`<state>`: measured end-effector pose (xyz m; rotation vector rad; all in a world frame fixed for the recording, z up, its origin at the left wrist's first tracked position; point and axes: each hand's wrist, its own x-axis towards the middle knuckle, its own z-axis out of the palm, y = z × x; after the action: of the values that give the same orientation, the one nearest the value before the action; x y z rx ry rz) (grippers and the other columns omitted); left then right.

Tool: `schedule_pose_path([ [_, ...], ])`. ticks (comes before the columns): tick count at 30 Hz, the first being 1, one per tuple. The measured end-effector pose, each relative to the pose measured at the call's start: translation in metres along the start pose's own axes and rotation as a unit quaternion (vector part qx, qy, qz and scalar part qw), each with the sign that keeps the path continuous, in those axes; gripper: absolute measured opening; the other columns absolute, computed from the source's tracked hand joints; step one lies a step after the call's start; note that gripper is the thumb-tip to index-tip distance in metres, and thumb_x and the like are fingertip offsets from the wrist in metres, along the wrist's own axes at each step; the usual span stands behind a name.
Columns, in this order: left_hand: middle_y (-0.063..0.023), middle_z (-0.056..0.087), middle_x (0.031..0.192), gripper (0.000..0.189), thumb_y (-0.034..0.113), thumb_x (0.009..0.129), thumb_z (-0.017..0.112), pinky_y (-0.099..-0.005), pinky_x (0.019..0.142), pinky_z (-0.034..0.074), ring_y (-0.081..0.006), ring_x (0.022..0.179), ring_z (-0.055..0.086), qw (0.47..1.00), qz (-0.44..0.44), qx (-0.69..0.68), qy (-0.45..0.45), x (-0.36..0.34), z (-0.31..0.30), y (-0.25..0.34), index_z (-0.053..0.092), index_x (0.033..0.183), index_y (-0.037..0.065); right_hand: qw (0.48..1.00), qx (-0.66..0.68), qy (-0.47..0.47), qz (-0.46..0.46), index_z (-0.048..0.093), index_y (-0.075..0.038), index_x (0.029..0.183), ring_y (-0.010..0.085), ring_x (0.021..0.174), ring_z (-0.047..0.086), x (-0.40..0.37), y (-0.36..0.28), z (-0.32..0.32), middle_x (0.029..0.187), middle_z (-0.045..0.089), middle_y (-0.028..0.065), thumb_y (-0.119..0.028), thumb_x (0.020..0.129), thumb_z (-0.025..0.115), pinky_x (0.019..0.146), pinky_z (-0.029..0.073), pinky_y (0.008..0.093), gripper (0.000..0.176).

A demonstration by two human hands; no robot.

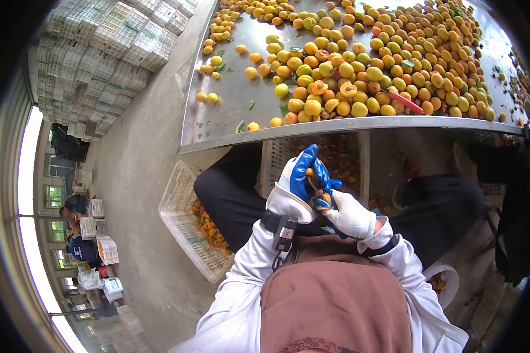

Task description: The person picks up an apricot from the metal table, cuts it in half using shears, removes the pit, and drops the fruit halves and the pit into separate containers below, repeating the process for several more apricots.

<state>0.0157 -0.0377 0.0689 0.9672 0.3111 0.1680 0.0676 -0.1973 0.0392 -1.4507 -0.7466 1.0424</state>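
Both hands wear white gloves with blue coated fingers and meet over the lap, just below the metal table's front edge. My left hand (pixel 303 176) has its fingers wrapped round a yellow-orange fruit, only partly visible. Against it, my right hand (pixel 341 209) is closed, and what it holds is too small and hidden to name. Many yellow and orange fruits (pixel 359 109) lie on the metal table (pixel 224 126), among a few leaves. A red-handled tool (pixel 405 102) rests on the fruit near the edge. Two opened fruits show orange flesh.
A white crate (pixel 179 235) with orange pieces stands left of the legs. Under the table edge is another crate (pixel 274 156) with fruit pieces. At lower right sits a white bucket (pixel 450 288). Stacked crates (pixel 94 53) and people (pixel 82 250) are at the left.
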Motion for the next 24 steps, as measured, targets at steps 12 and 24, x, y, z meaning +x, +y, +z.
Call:
schedule_pose_path([
  [12, -0.0126, 0.067, 0.066, 0.062, 0.048, 0.106, 0.043, -0.0402, 0.077, 0.058, -0.0232, 0.061, 0.066, 0.982, 0.083, 0.087, 0.143, 0.020, 0.005, -0.017, 0.067, 0.078, -0.002, 0.983, -0.113, 0.146, 0.012, 0.061, 0.004, 0.104, 0.0453, 0.087, 0.068, 0.002, -0.003, 0.025, 0.089, 0.069, 0.0281, -0.022, 0.097, 0.061, 0.072, 0.053, 0.0473, 0.027],
  [24, -0.0104, 0.055, 0.057, 0.064, 0.049, 0.107, 0.040, -0.0442, 0.071, 0.058, -0.0242, 0.058, 0.062, 0.979, -0.066, -0.020, 0.191, 0.020, 0.015, -0.005, 0.055, 0.064, 0.005, 0.979, -0.164, 0.109, 0.042, 0.061, 0.003, 0.104, 0.0251, 0.078, 0.067, 0.001, 0.006, 0.017, 0.088, 0.071, 0.0186, -0.015, 0.098, 0.063, 0.071, 0.052, 0.0378, 0.019],
])
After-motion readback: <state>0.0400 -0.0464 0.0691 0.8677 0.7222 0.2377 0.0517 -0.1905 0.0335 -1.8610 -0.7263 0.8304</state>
